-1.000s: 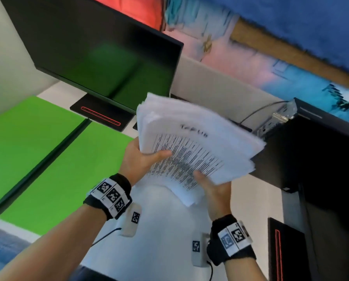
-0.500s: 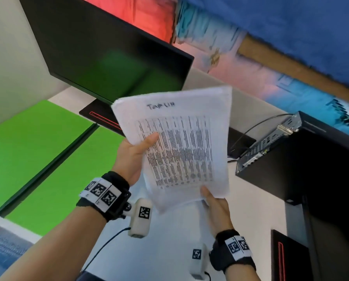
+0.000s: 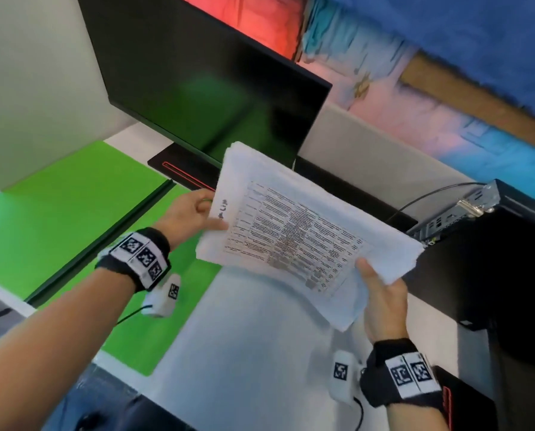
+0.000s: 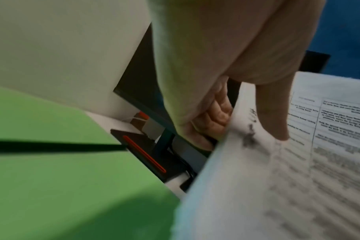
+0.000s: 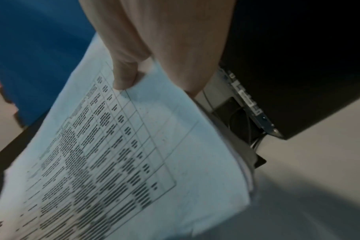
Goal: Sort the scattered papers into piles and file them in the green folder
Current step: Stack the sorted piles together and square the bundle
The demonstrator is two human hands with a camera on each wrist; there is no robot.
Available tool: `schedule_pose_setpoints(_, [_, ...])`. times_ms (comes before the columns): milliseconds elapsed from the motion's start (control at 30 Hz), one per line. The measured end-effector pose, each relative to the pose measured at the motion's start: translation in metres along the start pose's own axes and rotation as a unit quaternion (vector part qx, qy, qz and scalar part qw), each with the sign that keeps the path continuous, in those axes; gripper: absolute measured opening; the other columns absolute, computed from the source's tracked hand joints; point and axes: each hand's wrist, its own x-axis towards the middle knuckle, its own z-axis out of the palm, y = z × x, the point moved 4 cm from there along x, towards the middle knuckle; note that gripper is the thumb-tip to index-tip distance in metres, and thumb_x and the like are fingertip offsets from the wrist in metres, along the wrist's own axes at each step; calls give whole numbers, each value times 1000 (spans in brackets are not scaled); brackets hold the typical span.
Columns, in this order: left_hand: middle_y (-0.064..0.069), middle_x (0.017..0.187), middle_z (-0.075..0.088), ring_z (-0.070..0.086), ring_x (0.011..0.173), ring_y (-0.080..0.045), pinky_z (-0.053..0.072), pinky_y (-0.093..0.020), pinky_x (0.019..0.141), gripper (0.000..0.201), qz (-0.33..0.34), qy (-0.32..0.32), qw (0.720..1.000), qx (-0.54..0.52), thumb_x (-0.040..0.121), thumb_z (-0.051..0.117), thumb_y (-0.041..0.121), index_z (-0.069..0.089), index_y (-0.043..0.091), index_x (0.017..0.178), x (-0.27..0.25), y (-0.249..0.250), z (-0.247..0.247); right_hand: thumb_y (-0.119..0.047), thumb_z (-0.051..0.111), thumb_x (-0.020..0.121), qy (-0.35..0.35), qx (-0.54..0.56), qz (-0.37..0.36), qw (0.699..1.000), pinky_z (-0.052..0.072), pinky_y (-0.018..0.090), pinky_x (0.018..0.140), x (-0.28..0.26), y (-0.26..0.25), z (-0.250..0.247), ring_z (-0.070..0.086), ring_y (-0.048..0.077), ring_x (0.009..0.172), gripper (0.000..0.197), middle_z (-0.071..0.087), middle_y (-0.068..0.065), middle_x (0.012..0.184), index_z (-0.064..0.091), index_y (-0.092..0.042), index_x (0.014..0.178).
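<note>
A thick stack of white papers (image 3: 300, 234) with a printed table on top is held in the air above the desk, tilted. My left hand (image 3: 194, 213) grips its left edge, thumb on top and fingers curled underneath. My right hand (image 3: 381, 290) pinches the stack's right end, thumb on the top sheet. In the left wrist view the left hand (image 4: 226, 113) grips the stack of papers (image 4: 288, 170). The right hand (image 5: 134, 73) pinches the stack of papers (image 5: 123, 162) in the right wrist view. The green folder (image 3: 61, 225) lies open flat on the desk at the left, also seen as the green folder (image 4: 51, 178).
A black monitor (image 3: 204, 85) stands behind the folder on a base with a red stripe (image 3: 182, 172). A black computer case (image 3: 493, 259) with cables sits at the right. The white desk (image 3: 244, 353) lies below the stack. A grey partition (image 3: 369, 150) runs behind.
The stack has swung from nearly upright to a flatter, landscape tilt. My left hand has shifted to its left edge and my right hand out to its right end.
</note>
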Motion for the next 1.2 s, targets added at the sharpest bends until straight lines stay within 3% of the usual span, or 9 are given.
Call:
schedule_pose_setpoints(133, [-8, 113, 76, 74, 99, -18, 61, -33, 85, 49, 41, 67, 993, -84, 70, 83, -4, 69, 5, 116, -7, -8, 19, -28, 77, 72, 44, -34, -9, 998, 59, 31, 83, -8, 17, -1, 73, 16, 96, 27, 79, -4, 98, 73, -20, 97])
schedule_pose_setpoints(233, [-14, 111, 75, 71, 94, -23, 60, -35, 86, 47, 14, 97, 989, -111, 70, 83, -6, 70, 0, 114, -12, -41, 44, -11, 82, 75, 103, -51, 64, 991, 53, 41, 92, -16, 59, -16, 71, 23, 96, 25, 75, 10, 112, 71, -20, 96])
schedule_pose_setpoints(467, [-21, 109, 74, 68, 92, -26, 54, -52, 96, 42, 1, 97, 994, -43, 73, 85, 1, 68, -6, 111, -7, -58, 64, 1, 75, 81, 134, -72, 109, 982, 56, 16, 68, -19, 85, -30, 73, 4, 75, 30, 72, 10, 108, 69, -10, 108])
schedule_pose_setpoints(600, [-28, 103, 72, 70, 87, -33, 55, -57, 86, 53, 49, 69, 995, 45, 67, 89, 23, 65, -9, 102, -1, -26, 46, -7, 82, 76, 132, -188, -26, 973, 54, 12, 82, 0, 32, -41, 65, 19, 114, 68, 65, 5, 127, 51, -15, 137])
schedule_pose_setpoints(667, [-26, 83, 68, 57, 69, -21, 54, -45, 66, 54, 96, 50, 991, 83, 64, 89, 29, 58, -10, 85, 1, -6, 38, -16, 81, 79, 97, -314, -105, 939, 46, 12, 90, 7, -2, -27, 54, 16, 122, 80, 55, -1, 139, 39, -23, 146])
schedule_pose_setpoints(767, [4, 58, 43, 33, 54, -6, 29, -23, 51, 53, 215, 34, 966, 141, 69, 89, 14, 37, 19, 60, -5, 39, 28, -31, 71, 87, -30, -533, -223, 816, 45, 33, 100, 10, -33, 19, 51, 15, 123, 66, 52, -4, 140, 42, -24, 145])
schedule_pose_setpoints(900, [9, 57, 39, 29, 54, -11, 27, -28, 52, 61, 254, 46, 948, 185, 65, 92, 17, 32, 25, 60, -2, 72, -6, -22, 57, 97, -115, -602, -314, 725, 35, 23, 58, 4, -44, 81, 66, 22, 69, 16, 64, -4, 77, 62, -8, 103])
schedule_pose_setpoints(1033, [-4, 79, 69, 59, 69, -20, 47, -36, 64, 49, 203, 101, 961, 160, 63, 91, 38, 59, 8, 83, 10, 67, -75, -16, 57, 97, -132, -515, -302, 791, 35, 7, 49, -1, -38, 132, 54, 2, 57, 11, 46, -14, 58, 61, -8, 91])
schedule_pose_setpoints(1200, [-11, 132, 63, 59, 123, -29, 46, -41, 105, 75, 49, 174, 961, 211, 74, 82, 46, 54, 5, 130, 29, 1, -206, -14, 56, 98, -103, -273, -104, 951, 56, 22, 83, -13, 13, 185, 71, 6, 96, 24, 73, -3, 107, 64, -14, 121])
